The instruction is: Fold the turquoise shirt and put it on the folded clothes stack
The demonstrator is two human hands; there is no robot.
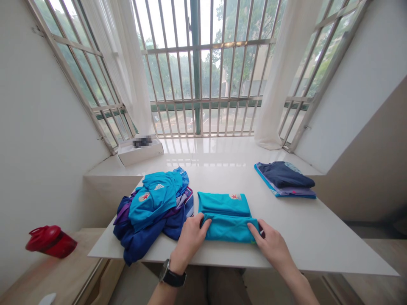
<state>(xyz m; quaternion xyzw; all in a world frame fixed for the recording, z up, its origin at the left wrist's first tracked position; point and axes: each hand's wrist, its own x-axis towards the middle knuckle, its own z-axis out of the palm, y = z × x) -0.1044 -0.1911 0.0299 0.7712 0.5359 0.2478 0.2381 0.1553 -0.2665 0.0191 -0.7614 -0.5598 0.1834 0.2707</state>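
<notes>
Both hands were on the teal shirt (225, 215), which lay folded on the white table (318, 237), right at the near edge in front of the person. The left hand (190, 235), a dark watch (172, 276) on its wrist, gripped the left end of the front fold: thumb on top, fingers curled in against the cloth. The right hand (271, 243) had the right corner the same way, thumb laid over the fabric and fingers bent close beside it. Whether the fingertips were tucked under the fold was hard to tell from this angle. Just left of the shirt, touching it, sat a loose pile of clothes (152, 207) in blue, teal and purple. Well apart on the right lay a folded stack (284, 180), dark navy on top.
</notes>
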